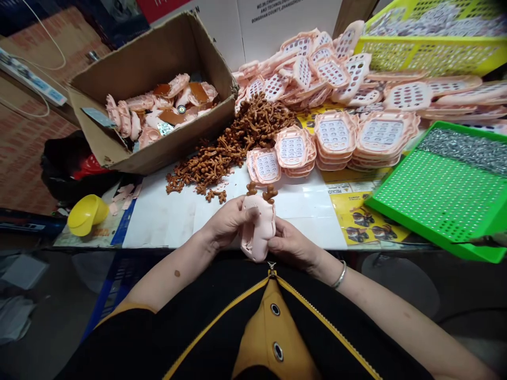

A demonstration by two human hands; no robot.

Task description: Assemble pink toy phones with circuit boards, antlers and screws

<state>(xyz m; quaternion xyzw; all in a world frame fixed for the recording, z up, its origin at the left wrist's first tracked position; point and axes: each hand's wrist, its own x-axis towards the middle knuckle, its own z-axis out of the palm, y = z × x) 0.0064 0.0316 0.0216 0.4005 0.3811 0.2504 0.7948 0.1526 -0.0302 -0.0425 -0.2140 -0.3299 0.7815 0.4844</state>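
Note:
A pale pink plastic toy shell with two brown antlers at its top is held between my hands, at the table's front edge. My left hand grips its left side, with the thumb across its face. On the lower right, the fingers of my right hand close around its edge. A heap of brown antler pieces lies just beyond my hands. Behind the shell stand stacks of pink panels with printed keypad faces.
A cardboard box of pink parts stands at the left, near a yellow scoop. Loose pink shells are piled at the back before a yellow basket. A green tray of small metal pieces lies at the right.

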